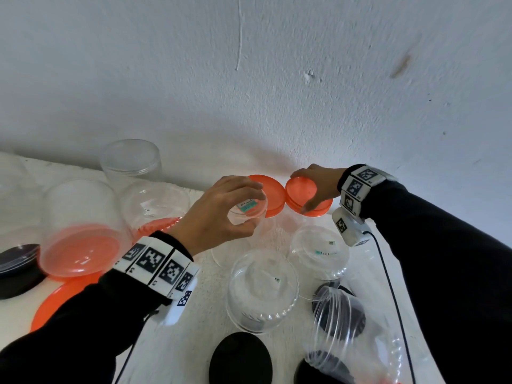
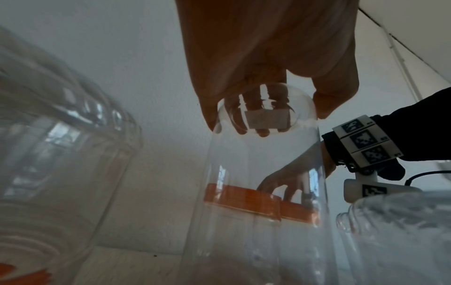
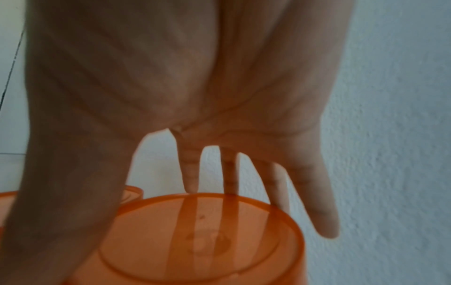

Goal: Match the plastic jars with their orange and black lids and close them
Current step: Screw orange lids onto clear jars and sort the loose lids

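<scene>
My left hand grips a small clear jar round its labelled base and holds it upside down over the white table. In the left wrist view the left hand clasps the jar's base from above. My right hand pinches a small orange lid, tilted on edge above a second orange lid near the wall. A third orange lid lies behind my left hand. The right wrist view has my right hand with the thumb in front of the lid and the fingers behind it.
Several clear jars stand around: two in front, a tall one at the back, a big one over an orange lid at left. Black lids lie at front and far left. A wall closes the back.
</scene>
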A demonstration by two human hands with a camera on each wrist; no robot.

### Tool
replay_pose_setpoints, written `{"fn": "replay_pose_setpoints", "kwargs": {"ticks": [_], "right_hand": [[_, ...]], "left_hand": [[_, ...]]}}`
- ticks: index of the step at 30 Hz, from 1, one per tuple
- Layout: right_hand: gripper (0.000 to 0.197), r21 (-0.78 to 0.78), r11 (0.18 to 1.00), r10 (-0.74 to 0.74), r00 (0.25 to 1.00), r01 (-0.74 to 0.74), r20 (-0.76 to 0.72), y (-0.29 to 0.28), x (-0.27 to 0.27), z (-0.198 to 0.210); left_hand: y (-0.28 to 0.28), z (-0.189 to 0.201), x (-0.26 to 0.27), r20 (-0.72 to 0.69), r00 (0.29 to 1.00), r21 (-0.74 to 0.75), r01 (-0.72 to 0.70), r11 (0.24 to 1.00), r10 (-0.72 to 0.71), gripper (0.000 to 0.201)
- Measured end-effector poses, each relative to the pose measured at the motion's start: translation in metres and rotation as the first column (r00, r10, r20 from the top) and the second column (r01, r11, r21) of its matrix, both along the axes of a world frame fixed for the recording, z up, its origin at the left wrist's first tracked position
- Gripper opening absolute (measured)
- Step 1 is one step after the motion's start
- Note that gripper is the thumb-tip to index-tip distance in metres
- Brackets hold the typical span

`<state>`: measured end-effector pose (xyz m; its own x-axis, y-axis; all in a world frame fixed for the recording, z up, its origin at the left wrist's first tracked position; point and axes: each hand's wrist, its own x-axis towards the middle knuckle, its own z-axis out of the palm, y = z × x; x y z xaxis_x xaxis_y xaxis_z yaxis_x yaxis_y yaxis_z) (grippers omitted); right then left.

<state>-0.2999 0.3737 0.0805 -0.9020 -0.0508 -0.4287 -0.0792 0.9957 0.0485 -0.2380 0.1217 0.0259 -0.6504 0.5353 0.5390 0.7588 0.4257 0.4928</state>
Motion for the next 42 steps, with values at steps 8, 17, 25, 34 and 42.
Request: {"fn": "replay_pose_setpoints", "kwargs": {"ticks": [8,17,25,34,42], "right_hand": [[0.084,-0.117,0.993,-0.010,0.994,-0.003,-0.112,0.000,0.013,0.018],[0.048,-0.328,0.935,-0.013,0.913,-0.134,-0.408,-0.027,0.105,0.090],[0.041,-0.322,0.939,0.026,0.961,-0.118,-0.276,-0.039,0.226,0.057],[0.108,-0.124,0.992,-0.030,0.963,-0.004,-0.269,-0.035,0.290,-0.024],[0.107,-0.086,0.986,-0.168,0.875,0.145,-0.454,-0.043,0.302,-0.043]], "left_hand": [[0.000,0.002,0.003,0.016,1.000,-0.006,-0.009,1.000,0.009,0.051],[-0.007,0.022,0.026,-0.054,0.996,0.004,-0.075,0.997,0.075,0.054],[-0.029,0.019,0.091,0.006,0.999,0.036,-0.050,0.998,0.050,0.042],[-0.075,-0.020,0.175,0.182,0.980,-0.367,-0.002,0.930,0.074,0.019],[-0.127,-0.030,0.196,0.118,0.971,-0.477,-0.127,0.870,0.206,0.048]]}}
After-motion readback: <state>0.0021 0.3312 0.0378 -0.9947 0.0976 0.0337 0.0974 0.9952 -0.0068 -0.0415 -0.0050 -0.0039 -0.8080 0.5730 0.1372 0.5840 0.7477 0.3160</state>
